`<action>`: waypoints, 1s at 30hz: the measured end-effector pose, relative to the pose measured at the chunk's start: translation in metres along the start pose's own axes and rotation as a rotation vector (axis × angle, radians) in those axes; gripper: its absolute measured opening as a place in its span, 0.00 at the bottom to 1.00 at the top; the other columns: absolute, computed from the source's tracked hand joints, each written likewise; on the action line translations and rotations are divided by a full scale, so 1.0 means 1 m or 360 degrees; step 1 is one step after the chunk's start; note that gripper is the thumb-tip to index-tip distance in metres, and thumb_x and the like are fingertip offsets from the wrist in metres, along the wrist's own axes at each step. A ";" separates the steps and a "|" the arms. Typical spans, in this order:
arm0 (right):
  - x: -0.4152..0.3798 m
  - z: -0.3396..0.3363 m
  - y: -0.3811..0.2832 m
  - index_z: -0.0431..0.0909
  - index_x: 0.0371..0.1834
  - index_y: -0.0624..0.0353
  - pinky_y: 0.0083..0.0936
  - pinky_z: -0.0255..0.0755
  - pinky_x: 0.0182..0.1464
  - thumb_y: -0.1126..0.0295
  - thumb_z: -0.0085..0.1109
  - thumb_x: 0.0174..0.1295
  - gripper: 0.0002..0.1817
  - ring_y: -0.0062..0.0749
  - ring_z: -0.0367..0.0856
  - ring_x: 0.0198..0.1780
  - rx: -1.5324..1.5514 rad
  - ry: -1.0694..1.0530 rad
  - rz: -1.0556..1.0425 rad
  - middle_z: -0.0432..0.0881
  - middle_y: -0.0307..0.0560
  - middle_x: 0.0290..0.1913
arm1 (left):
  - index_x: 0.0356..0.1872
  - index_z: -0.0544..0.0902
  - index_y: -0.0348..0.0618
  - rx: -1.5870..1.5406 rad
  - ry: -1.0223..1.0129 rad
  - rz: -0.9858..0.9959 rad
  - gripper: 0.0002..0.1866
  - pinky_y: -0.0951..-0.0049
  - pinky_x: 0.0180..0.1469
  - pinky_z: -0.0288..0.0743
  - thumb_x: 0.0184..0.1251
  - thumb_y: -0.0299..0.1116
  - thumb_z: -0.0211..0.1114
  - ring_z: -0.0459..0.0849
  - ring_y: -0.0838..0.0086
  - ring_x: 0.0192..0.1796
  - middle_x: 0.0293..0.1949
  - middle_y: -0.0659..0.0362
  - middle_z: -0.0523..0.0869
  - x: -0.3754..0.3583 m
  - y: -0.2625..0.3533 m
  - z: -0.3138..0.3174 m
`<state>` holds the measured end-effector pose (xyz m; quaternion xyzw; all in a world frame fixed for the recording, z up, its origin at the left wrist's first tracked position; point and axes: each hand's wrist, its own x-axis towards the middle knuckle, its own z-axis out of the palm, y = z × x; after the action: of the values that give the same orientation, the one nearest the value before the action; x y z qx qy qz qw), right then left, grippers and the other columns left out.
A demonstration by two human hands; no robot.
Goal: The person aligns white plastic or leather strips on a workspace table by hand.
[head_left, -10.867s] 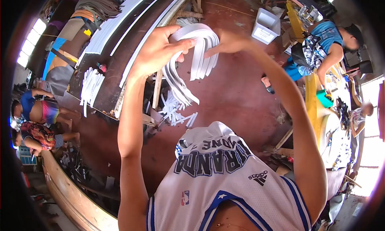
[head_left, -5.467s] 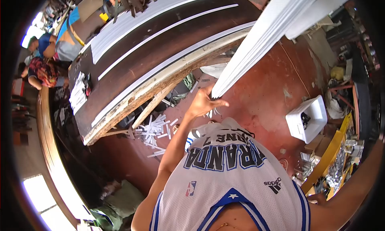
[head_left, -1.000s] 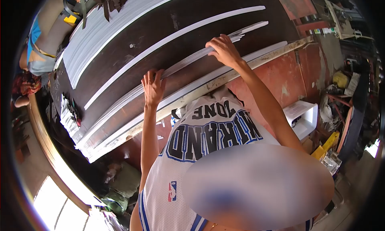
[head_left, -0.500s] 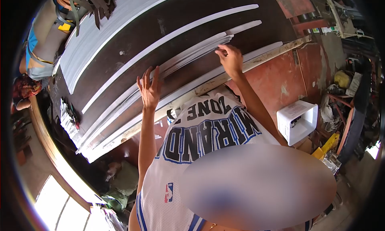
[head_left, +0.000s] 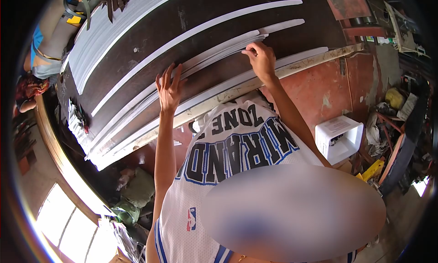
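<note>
Long, thin, pale strips lie on a dark work table (head_left: 200, 44), bowed by the lens. A bundle of strips (head_left: 214, 55) runs between my two hands, its right ends staggered. My left hand (head_left: 169, 90) rests over the bundle, fingers apart, the thumb out to the right. Close to the bundle's right end, my right hand (head_left: 262, 63) is curled, thumb and forefinger pinched together. Whatever is between those fingertips is too small to make out. Beyond the bundle lies a single strip (head_left: 196, 33). Another strip (head_left: 292, 58) runs along the near edge, below my right hand.
A wide stack of pale strips (head_left: 123, 30) covers the far left of the table. Dark straps (head_left: 112, 0) hang at the top left, near another person (head_left: 48, 48). A white plastic bin (head_left: 340, 137) stands at the right, beside a reddish panel (head_left: 305, 94).
The view has shifted slightly. My right hand has moved a little left along the bundle, its fingers more tightly curled. The left hand stays over the strips, fingers still apart.
</note>
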<state>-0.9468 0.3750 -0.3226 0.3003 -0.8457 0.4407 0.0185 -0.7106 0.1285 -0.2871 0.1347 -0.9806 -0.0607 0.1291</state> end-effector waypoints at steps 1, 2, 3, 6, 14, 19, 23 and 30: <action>0.000 -0.002 0.001 0.78 0.30 0.52 0.36 0.69 0.38 0.64 0.76 0.52 0.13 0.38 0.81 0.30 0.0029 0.0024 0.0053 0.81 0.36 0.29 | 0.71 0.75 0.57 -0.0008 -0.0010 0.0007 0.34 0.50 0.70 0.61 0.62 0.38 0.73 0.77 0.61 0.65 0.67 0.56 0.76 -0.002 -0.002 -0.001; 0.001 -0.007 0.004 0.78 0.30 0.53 0.35 0.70 0.37 0.62 0.76 0.52 0.14 0.37 0.80 0.28 0.0105 0.0050 0.0130 0.82 0.36 0.30 | 0.71 0.75 0.57 -0.0007 -0.0008 0.0011 0.34 0.50 0.70 0.61 0.62 0.38 0.73 0.77 0.61 0.65 0.67 0.56 0.76 -0.003 -0.003 -0.001; 0.002 -0.009 0.005 0.78 0.30 0.53 0.35 0.70 0.37 0.62 0.76 0.52 0.14 0.37 0.80 0.28 0.0103 0.0056 0.0130 0.82 0.36 0.30 | 0.71 0.75 0.57 -0.0011 0.0001 0.0016 0.33 0.50 0.70 0.61 0.63 0.38 0.73 0.77 0.61 0.65 0.67 0.57 0.77 -0.005 -0.006 -0.002; 0.002 -0.012 0.012 0.79 0.30 0.54 0.35 0.73 0.35 0.61 0.76 0.52 0.14 0.38 0.82 0.30 -0.0039 0.0151 0.0146 0.83 0.37 0.30 | 0.70 0.76 0.58 -0.0030 0.0006 0.0035 0.31 0.50 0.71 0.61 0.64 0.39 0.72 0.78 0.62 0.65 0.67 0.57 0.77 -0.010 -0.014 -0.003; 0.002 -0.012 0.014 0.83 0.33 0.54 0.32 0.77 0.32 0.61 0.76 0.54 0.12 0.39 0.85 0.29 0.0018 0.0304 0.0262 0.87 0.42 0.34 | 0.67 0.79 0.64 -0.0050 0.0009 0.0049 0.28 0.49 0.70 0.61 0.64 0.41 0.71 0.78 0.66 0.65 0.67 0.61 0.79 -0.018 -0.029 -0.008; -0.002 -0.011 0.008 0.85 0.36 0.54 0.30 0.77 0.31 0.62 0.77 0.53 0.13 0.37 0.87 0.30 -0.0056 0.0377 0.0343 0.88 0.42 0.35 | 0.66 0.81 0.61 -0.0061 0.0039 0.0078 0.27 0.52 0.69 0.64 0.64 0.39 0.72 0.79 0.65 0.63 0.65 0.60 0.80 -0.017 -0.029 -0.012; -0.008 -0.012 0.002 0.85 0.37 0.53 0.31 0.77 0.33 0.62 0.77 0.53 0.13 0.36 0.86 0.29 -0.0092 0.0403 0.0322 0.87 0.40 0.36 | 0.65 0.82 0.58 -0.0131 0.0130 0.0110 0.26 0.54 0.67 0.67 0.63 0.34 0.72 0.80 0.62 0.60 0.64 0.58 0.81 -0.015 -0.021 -0.010; -0.010 -0.010 0.009 0.83 0.34 0.53 0.32 0.76 0.34 0.61 0.75 0.55 0.12 0.37 0.84 0.30 -0.0131 0.0448 0.0224 0.85 0.40 0.34 | 0.62 0.84 0.56 -0.0191 0.0130 0.0260 0.25 0.55 0.66 0.67 0.61 0.30 0.73 0.81 0.64 0.59 0.63 0.59 0.81 -0.012 -0.019 -0.011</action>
<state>-0.9459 0.3912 -0.3265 0.1746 -0.8710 0.4437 0.1183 -0.6917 0.1126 -0.2825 0.0486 -0.9768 -0.1031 0.1813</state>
